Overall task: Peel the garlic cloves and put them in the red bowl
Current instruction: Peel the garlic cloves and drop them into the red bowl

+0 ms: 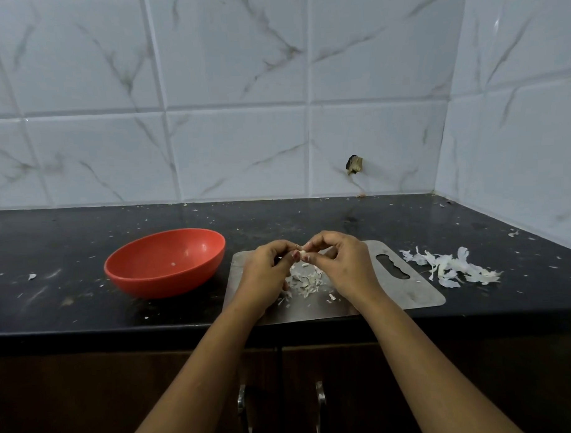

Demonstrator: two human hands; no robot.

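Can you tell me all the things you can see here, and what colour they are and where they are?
red bowl: one, red, on the counter left of the board, a tiny pale bit inside
cutting board: one, grey metal, front of counter
garlic clove: one, pale, pinched between both hands above the board
small peel bits: a heap, whitish, on the board
big peel pile: one, white, right of the board
counter: one, black
wall tiles: white marbled, behind
cabinet handles: two, silver, below
left hand: one
right hand: one

Garlic clove [301, 254] between both hands [312, 267].
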